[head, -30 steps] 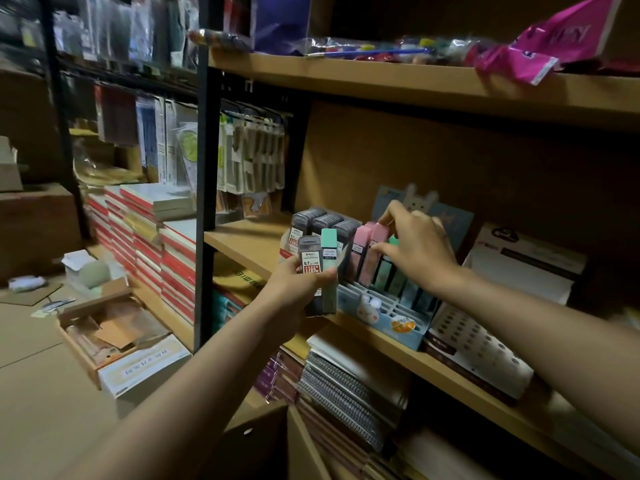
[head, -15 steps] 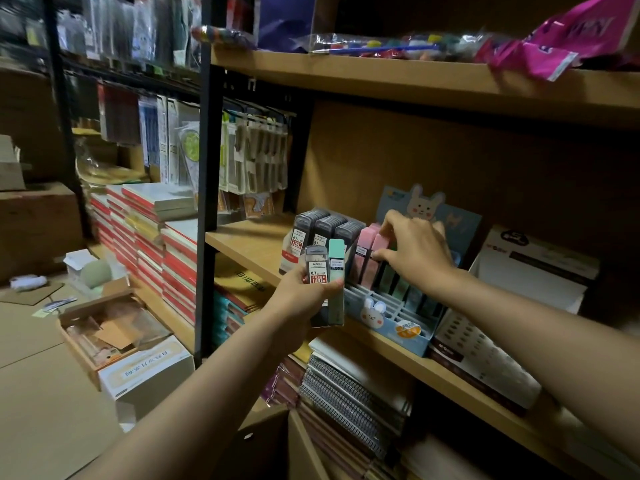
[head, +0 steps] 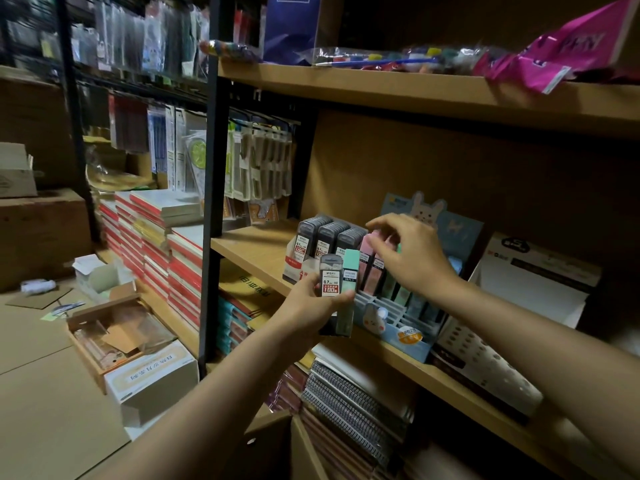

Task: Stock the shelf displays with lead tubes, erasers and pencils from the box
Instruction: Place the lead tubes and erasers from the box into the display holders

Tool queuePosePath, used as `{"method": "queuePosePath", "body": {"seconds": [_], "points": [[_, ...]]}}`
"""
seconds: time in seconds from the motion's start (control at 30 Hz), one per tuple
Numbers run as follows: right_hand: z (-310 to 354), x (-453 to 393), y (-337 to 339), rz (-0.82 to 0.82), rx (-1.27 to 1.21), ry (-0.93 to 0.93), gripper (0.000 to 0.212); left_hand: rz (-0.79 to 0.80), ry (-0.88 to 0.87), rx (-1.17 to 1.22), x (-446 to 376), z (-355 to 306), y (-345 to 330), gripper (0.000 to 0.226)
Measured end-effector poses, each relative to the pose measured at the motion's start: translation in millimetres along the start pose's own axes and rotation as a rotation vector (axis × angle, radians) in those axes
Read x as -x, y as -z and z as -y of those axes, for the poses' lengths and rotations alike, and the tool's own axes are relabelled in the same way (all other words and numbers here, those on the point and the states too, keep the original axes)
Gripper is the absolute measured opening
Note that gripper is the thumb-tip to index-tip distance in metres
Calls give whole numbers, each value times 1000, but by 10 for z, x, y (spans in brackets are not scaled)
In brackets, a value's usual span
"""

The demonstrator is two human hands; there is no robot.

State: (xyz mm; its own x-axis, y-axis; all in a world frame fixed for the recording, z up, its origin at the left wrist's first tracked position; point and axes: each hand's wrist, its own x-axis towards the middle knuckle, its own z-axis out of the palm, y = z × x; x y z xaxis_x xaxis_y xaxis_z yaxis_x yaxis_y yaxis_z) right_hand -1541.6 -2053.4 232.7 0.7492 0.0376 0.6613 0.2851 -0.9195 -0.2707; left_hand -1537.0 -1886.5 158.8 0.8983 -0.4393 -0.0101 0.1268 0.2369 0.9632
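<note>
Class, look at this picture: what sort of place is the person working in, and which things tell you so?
Probably a stationery shop's stockroom: lead tube displays on wooden shelves, stacked notebooks, opened cartons on the floor.

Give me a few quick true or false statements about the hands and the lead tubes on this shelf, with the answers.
1. The left hand holds two lead tubes, a grey tube and a mint green tube. True.
2. The right hand grips a pink tube. False: its fingers hover loosely above the pink tubes, holding nothing.
3. The blue rabbit display stands on the top shelf. False: it stands on the middle shelf.
4. Dark grey tubes stand left of the pink ones. True.
</note>
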Motion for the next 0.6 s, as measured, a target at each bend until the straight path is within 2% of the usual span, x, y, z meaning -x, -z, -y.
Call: {"method": "queuePosePath", "body": {"seconds": [0.1, 0.2, 0.33, 0.5, 0.6], "points": [[123, 8, -3, 199, -151, -115, 29, 50, -22, -27, 10, -12, 22, 38], [172, -22, 19, 298, -202, -205, 21, 60, -40, -56, 8, -17, 46, 33], [92, -143, 307, 194, -219, -220, 14, 14, -28, -25, -16, -13, 51, 21], [-125, -102, 581, 58, 99, -124, 15, -13, 6, -22, -57, 42, 26, 24], [-184, 14, 491, 30, 157, -64, 16, -14, -8, -27, -55, 78, -52, 25]]}}
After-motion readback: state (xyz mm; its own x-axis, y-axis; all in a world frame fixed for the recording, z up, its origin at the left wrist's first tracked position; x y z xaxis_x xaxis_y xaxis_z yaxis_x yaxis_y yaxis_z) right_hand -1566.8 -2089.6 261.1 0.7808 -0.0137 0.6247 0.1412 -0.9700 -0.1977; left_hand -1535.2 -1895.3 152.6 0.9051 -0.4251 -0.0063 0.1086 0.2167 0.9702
